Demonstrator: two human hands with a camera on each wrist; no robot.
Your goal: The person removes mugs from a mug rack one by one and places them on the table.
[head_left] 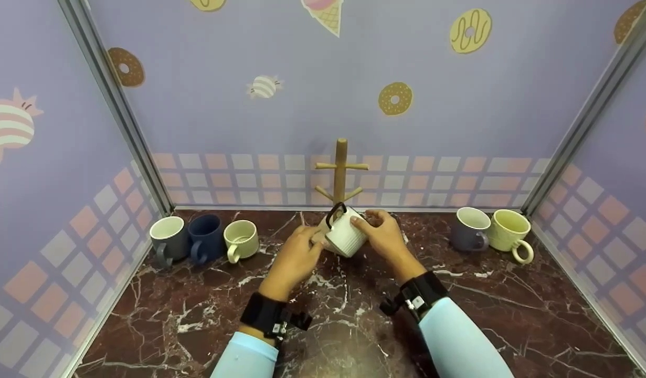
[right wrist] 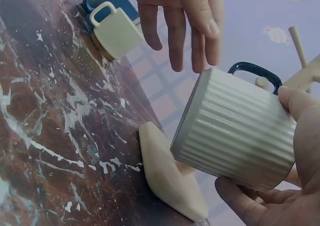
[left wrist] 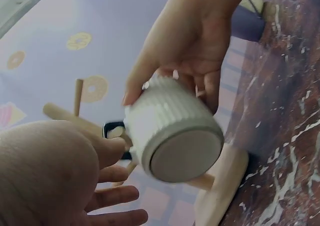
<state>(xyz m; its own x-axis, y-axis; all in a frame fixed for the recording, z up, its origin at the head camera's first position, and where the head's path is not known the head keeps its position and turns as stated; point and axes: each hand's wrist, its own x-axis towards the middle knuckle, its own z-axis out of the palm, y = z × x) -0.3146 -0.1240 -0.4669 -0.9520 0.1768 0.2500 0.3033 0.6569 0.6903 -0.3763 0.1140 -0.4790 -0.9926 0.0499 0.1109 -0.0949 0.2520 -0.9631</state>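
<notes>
A white ribbed mug [head_left: 347, 234] with a dark handle [right wrist: 260, 73] is held tilted above the table, its base toward the lower left in the head view. My right hand [head_left: 387, 236] grips it by the rim end, thumb on one side and fingers on the other. Beside the mug's base and handle, my left hand [head_left: 296, 254] has its fingers extended; whether they touch the mug, I cannot tell. Just behind stands a wooden mug tree [head_left: 340, 173] with bare pegs in sight, its base [right wrist: 170, 176] partly hidden by the mug and hands.
On the left of the marbled table [head_left: 197, 325] stand a grey mug [head_left: 169, 241], a navy mug [head_left: 206, 239] and a cream mug [head_left: 242, 240]. A purple-grey mug [head_left: 469, 231] and a yellow mug [head_left: 509, 231] are at right. Patterned walls [head_left: 281, 121] enclose the table.
</notes>
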